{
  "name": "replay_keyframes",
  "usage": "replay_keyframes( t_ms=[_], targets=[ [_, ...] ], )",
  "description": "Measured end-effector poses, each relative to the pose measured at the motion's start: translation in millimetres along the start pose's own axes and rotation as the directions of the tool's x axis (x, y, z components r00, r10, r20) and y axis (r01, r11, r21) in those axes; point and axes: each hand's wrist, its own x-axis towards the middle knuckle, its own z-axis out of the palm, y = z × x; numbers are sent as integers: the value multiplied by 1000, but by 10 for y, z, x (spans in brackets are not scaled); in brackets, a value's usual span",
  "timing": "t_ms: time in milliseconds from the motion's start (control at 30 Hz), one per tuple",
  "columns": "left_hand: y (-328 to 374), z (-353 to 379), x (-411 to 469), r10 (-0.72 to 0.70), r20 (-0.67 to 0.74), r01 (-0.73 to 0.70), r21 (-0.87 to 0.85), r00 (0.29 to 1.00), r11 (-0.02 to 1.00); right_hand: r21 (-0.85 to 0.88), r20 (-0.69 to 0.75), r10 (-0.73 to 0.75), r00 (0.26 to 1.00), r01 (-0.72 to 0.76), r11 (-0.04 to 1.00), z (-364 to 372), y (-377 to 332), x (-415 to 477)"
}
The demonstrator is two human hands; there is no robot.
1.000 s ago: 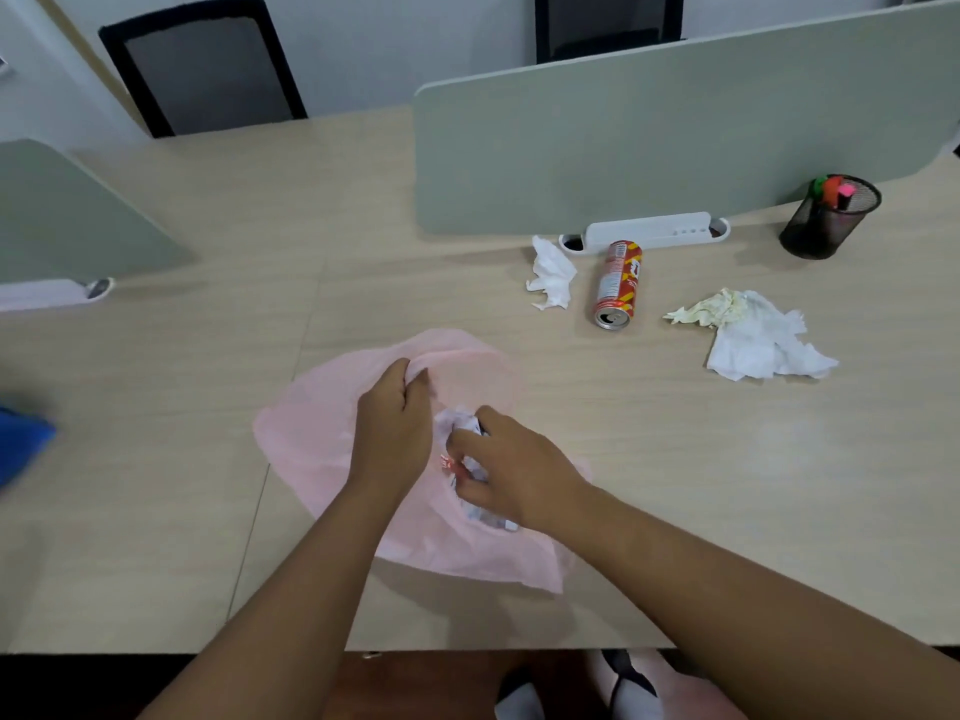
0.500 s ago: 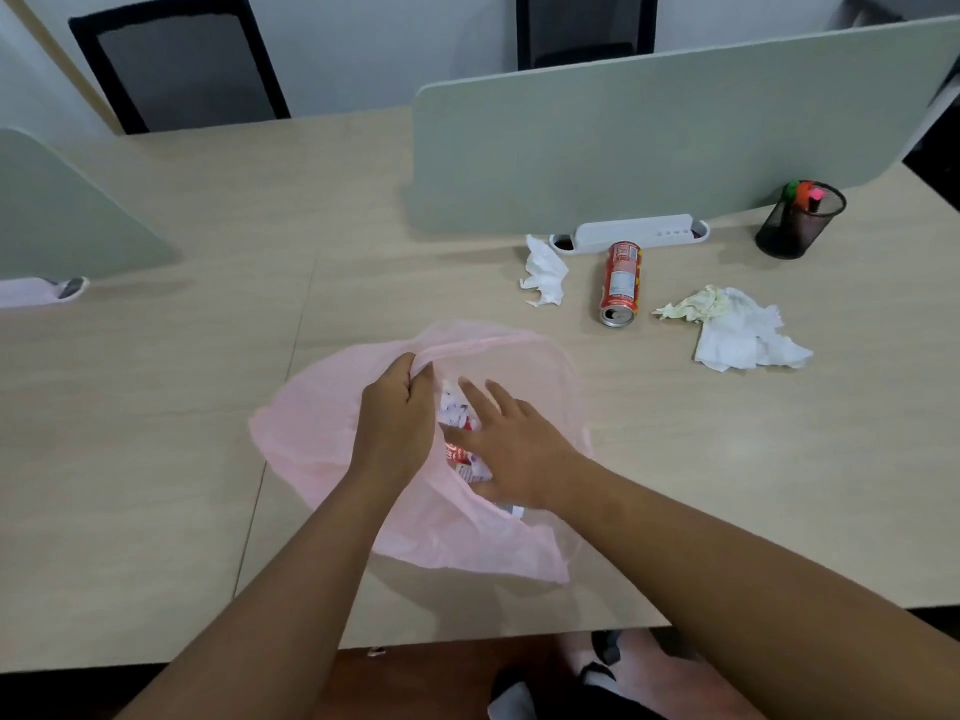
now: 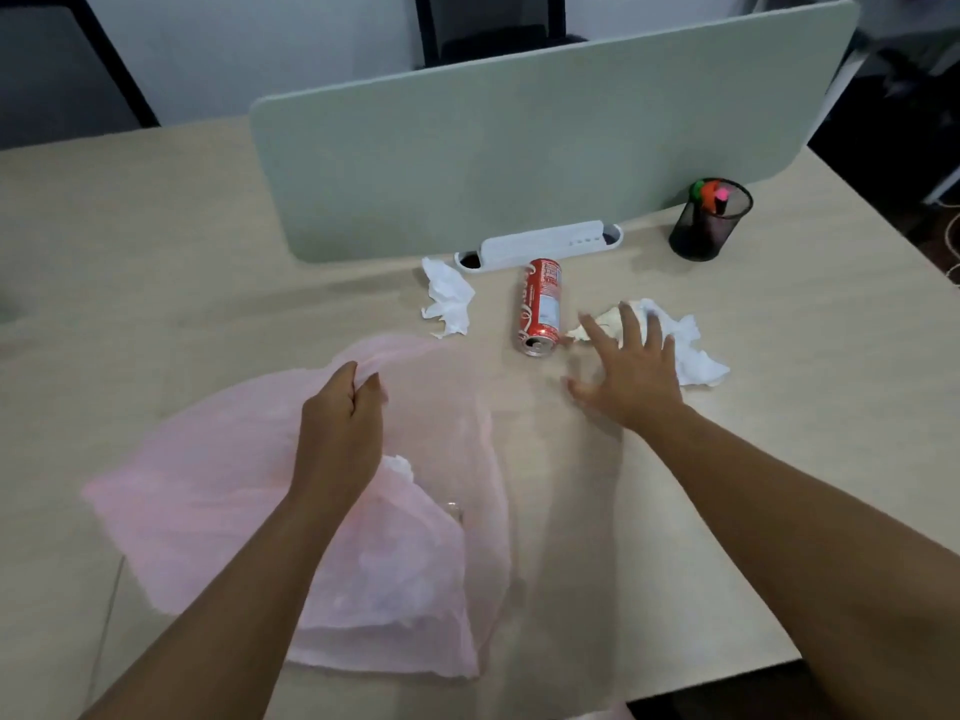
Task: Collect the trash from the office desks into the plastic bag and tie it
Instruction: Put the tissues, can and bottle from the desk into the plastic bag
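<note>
So the left hand (image 3: 340,433) has its fingers pinched shut on the rim of the pink plastic bag (image 3: 249,491), holding the mouth up off the desk (image 3: 156,262), with some trash already inside. The right hand (image 3: 631,376) is empty with fingers spread wide, hovering right over the crumpled tissue wad (image 3: 691,350). The red can (image 3: 540,306) lies just left of it, long axis pointing away toward the divider (image 3: 519,132), so I'd guess the right hand grabs next since it's way nearer.

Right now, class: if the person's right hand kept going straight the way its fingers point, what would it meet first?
Most likely the crumpled white tissue pile: the right hand, fingers spread, already overlaps its near edge, though contact is unclear.
</note>
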Motion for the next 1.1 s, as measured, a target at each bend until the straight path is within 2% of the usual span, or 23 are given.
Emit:
replay_keyframes(
  t_ms=[100, 200, 267, 367, 467, 667, 767, 867, 933, 1000, 1100],
  targets=[
    [100, 147, 131, 28, 0, -28, 38, 1000, 999, -38, 35, 106, 994, -105, 994, 130, 326, 258],
    [167, 263, 241, 40, -21, -39, 68, 999, 997, -80, 118, 141, 983, -132, 988, 267, 501, 458],
    [192, 329, 286, 33, -33, -30, 76, 999, 997, -55, 121, 153, 981, -147, 988, 342, 555, 565],
    [194, 392, 307, 28, -25, -26, 92, 999, 995, -39, -85, 105, 991, -109, 993, 470, 554, 555],
    [160, 436, 296, 23, -14, -21, 96, 1000, 995, 56, -280, 148, 948, -138, 989, 621, 551, 383],
    [142, 402, 281, 2, 6, -3, 83, 1000, 997, 139, -306, 121, 944, -82, 987, 628, 559, 98],
    [95, 310, 247, -8, 1, 8, 67, 1000, 998, 350, -267, 61, 962, 38, 936, 538, 244, -222],
    [11, 157, 209, -77, -15, 76, -40, 997, 996, 529, -250, -112, 962, 232, 816, 327, -337, -645],
    [-25, 7, 167, -137, -24, 134, -87, 990, 987, 585, -314, -247, 917, 392, 710, 131, -733, -892],
    [-60, -164, 99, -154, -30, 150, -97, 988, 984, 569, -368, -397, 841, 541, 619, -40, -1084, -1049],
    [-100, -405, -6, -143, -28, 140, -97, 989, 985, 517, -348, -560, 752, 652, 555, -140, -1517, -1142]
  ],
)
